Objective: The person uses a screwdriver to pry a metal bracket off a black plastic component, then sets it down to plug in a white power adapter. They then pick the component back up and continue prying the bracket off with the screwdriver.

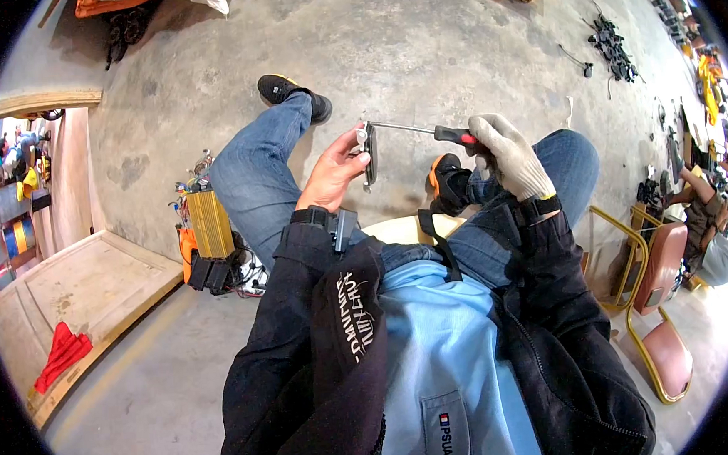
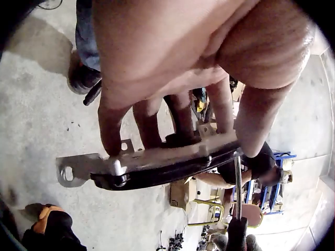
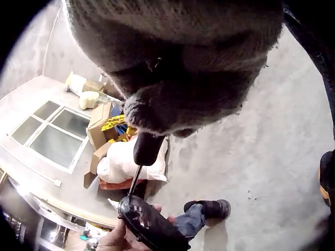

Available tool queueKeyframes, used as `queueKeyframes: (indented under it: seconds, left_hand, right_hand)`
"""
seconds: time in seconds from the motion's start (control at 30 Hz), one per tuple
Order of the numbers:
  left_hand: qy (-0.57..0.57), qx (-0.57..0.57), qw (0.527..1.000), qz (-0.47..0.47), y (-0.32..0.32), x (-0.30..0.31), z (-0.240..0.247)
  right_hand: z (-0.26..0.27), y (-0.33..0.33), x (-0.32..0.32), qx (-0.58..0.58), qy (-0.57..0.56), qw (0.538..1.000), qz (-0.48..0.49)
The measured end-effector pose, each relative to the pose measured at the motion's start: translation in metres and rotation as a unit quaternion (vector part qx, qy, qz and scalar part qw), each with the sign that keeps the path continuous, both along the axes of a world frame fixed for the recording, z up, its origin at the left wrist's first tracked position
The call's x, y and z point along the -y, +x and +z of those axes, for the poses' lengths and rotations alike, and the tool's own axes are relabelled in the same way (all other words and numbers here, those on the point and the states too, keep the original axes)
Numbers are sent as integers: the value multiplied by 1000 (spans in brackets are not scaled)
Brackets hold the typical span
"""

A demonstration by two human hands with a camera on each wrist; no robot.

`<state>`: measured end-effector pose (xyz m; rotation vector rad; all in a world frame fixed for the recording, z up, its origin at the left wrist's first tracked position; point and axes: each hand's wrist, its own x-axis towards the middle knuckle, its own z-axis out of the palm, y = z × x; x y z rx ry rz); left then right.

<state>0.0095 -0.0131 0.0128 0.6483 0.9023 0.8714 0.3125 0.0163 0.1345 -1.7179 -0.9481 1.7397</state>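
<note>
Bracket (image 1: pixel 369 155), held in mid-air over the floor (image 1: pixel 420 49), judged light, stiff, smooth-edged metal and plastic: left hand (image 1: pixel 335 171) grip pinches its long edges, gloved right hand (image 1: pixel 505 156) grip wraps the screwdriver (image 1: pixel 425 130) handle, tip at bracket end.

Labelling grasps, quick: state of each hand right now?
Left hand: closed, holding the flat black-and-silver metal bracket.
Right hand: gloved, closed on the red-and-black-handled steel screwdriver.

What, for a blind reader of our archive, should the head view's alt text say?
A seated person's left hand holds a dark part with a metal bracket while the gloved right hand holds a red-handled screwdriver to its upper end.
</note>
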Motion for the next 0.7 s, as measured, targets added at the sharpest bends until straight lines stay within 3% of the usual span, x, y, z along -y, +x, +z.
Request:
queueKeyframes:
  seconds: [0.2,0.33,0.4,0.43,0.53,0.6,0.7]
  left_hand:
    - [-4,4,1000,7,1,0,2]
    - [-13,10,1000,10,1,0,4]
    - [-11,10,1000,8,1,0,5]
    - [-17,7,1000,10,1,0,6]
    - [-22,7,1000,9,0,-1,5]
    - [-21,10,1000,5,0,0,5]
    - [-24,13,1000,11,0,0,7]
  right_hand:
    - [-6,-7,5,23,100,995,-7]
    - [-10,1,3,-2,111,993,25]
    - [-2,2,0,-18,1,1000,6]
    - [-2,0,0,-18,1,1000,6]
    - [-4,-6,3,-6,29,999,-17]
    - [-9,-5,6,22,114,993,9]
    - [-9,-1,5,8,106,994,31]
